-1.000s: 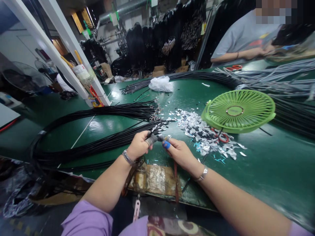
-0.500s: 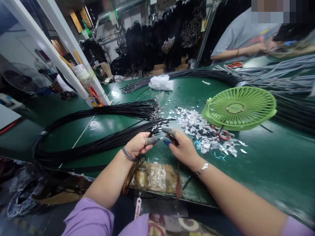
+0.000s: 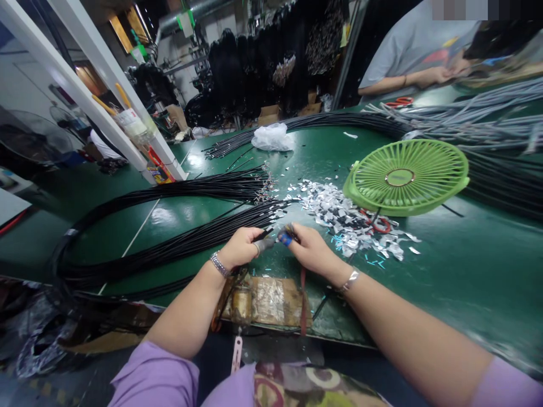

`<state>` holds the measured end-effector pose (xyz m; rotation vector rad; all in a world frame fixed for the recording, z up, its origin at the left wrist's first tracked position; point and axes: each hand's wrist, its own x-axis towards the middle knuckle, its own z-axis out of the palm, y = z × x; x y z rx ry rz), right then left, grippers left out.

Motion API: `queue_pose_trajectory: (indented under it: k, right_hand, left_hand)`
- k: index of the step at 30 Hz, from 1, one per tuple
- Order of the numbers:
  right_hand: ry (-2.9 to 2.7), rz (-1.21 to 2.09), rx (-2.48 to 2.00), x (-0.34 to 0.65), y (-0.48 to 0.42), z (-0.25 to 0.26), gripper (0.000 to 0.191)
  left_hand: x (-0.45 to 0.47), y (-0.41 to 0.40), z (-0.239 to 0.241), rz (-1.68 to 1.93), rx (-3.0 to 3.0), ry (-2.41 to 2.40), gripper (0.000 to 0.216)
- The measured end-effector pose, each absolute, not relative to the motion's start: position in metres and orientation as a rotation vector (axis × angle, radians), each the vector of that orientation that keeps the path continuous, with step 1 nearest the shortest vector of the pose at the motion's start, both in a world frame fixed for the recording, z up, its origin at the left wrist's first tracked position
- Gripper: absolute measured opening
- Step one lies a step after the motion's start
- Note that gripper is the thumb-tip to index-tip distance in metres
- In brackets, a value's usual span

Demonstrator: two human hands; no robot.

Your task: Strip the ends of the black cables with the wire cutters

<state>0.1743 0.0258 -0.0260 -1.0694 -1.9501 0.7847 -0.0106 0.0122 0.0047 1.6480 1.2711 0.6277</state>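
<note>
My left hand [image 3: 242, 247] is closed on a black cable [image 3: 263, 234], its short end pointing right past the fingertips. Grey covers wrap some of the fingers on that hand. Just to the right, my right hand [image 3: 309, 249] is closed close to the cable's end, with a blue cover on the thumb. Whatever lies inside its curled fingers is hidden. Behind both hands a bundle of black cables [image 3: 203, 240] lies on the green table, its pale stripped ends near my fingers. A second bundle of black cables [image 3: 212, 185] with bare wire ends lies beyond.
Silver foil scraps [image 3: 335, 212] are heaped right of my hands, beside red-handled scissors [image 3: 382, 225] and a green fan [image 3: 407, 178]. A taped wooden block [image 3: 271, 305] sits at the table edge. A white post [image 3: 123, 85] stands left. Across the table a person [image 3: 407, 62] works near grey cables [image 3: 487, 113].
My right hand's fingers, stretched toward the cable end before, have curled in and the thumb has come up against them. The left hand keeps its hold. The whole view has shifted slightly.
</note>
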Motion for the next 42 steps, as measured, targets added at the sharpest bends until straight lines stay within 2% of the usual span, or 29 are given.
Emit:
queue_pose_trajectory:
  k: [3, 6, 10, 14, 20, 24, 29, 31, 34, 42]
  right_hand:
    - [-1.751, 1.260, -1.094, 0.174, 0.027, -0.026, 0.033]
    - [-1.527, 1.765, -1.041, 0.176, 0.027, -0.025, 0.039]
    - [-1.393, 2.078, -0.872, 0.177, 0.024, -0.021, 0.044]
    - [-1.305, 1.929, -0.802, 0.170, 0.019, -0.021, 0.043]
    - [-1.562, 1.263, -1.038, 0.167, 0.022, -0.028, 0.029]
    - [-1.591, 0.887, -1.266, 0.176, 0.038, -0.033, 0.026]
    - [-1.566, 0.998, -1.259, 0.179, 0.042, -0.032, 0.037]
    - [-1.620, 1.005, -1.182, 0.176, 0.036, -0.030, 0.033]
    - [-1.666, 1.024, -1.069, 0.170, 0.028, -0.030, 0.018]
    - [-1.616, 1.183, -1.012, 0.162, 0.016, -0.030, 0.027]
  left_hand:
    - [-0.014, 0.013, 0.003, 0.666, 1.998, 1.244, 0.028]
    - [-0.017, 0.013, 0.004, 0.597, 2.105, 1.156, 0.023]
    - [-0.019, 0.012, 0.005, 0.563, 1.916, 1.039, 0.027]
    - [-0.013, 0.011, 0.004, 0.736, 1.808, 1.200, 0.028]
    - [-0.004, 0.008, 0.004, 0.804, 2.109, 1.518, 0.014]
    - [-0.006, 0.008, 0.004, 0.758, 1.946, 1.361, 0.023]
    - [-0.007, 0.011, 0.007, 0.824, 1.432, 1.287, 0.044]
    - [-0.006, 0.012, 0.007, 0.831, 1.378, 1.274, 0.046]
    - [-0.005, 0.013, 0.004, 0.820, 1.379, 1.292, 0.044]
    - [-0.009, 0.010, -0.002, 0.868, 1.968, 1.356, 0.025]
